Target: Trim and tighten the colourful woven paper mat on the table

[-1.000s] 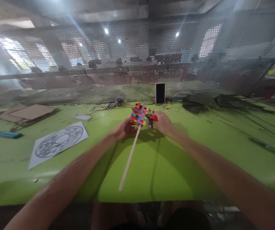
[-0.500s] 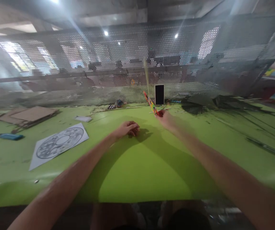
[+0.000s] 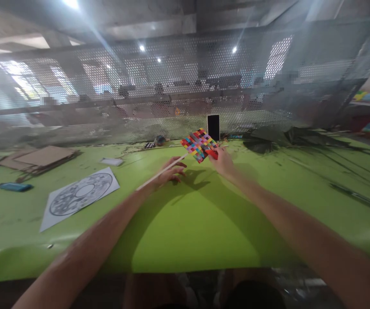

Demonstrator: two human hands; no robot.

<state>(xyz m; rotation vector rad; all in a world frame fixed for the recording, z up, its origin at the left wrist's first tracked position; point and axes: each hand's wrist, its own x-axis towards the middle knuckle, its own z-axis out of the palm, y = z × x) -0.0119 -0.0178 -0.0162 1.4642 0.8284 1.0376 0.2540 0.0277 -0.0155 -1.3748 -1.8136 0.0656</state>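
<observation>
A multicoloured woven paper square [image 3: 199, 141] with a pale thin stick [image 3: 161, 172] running from its lower left hangs just above the table. My right hand [image 3: 224, 159] grips its right corner, where a red part shows at the fingertips. On the left, my left hand [image 3: 172, 171] is low over the green tabletop, its fingers loosely bent and apart. The stick crosses in front of that hand and forearm, and I see no fingers wrapped round it.
A printed sheet with a ring pattern [image 3: 82, 193] lies left, near a blue utility knife [image 3: 15, 186] and cardboard pieces [image 3: 45, 158]. A dark-screened tablet [image 3: 213, 127] leans at the back. Dark leaves [image 3: 262, 141] spread at right before a perforated metal screen [image 3: 178, 73].
The woven square has turned from edge-on to face me. Its stick has swung from pointing up to pointing down left, across my left hand, whose fingers have opened a little.
</observation>
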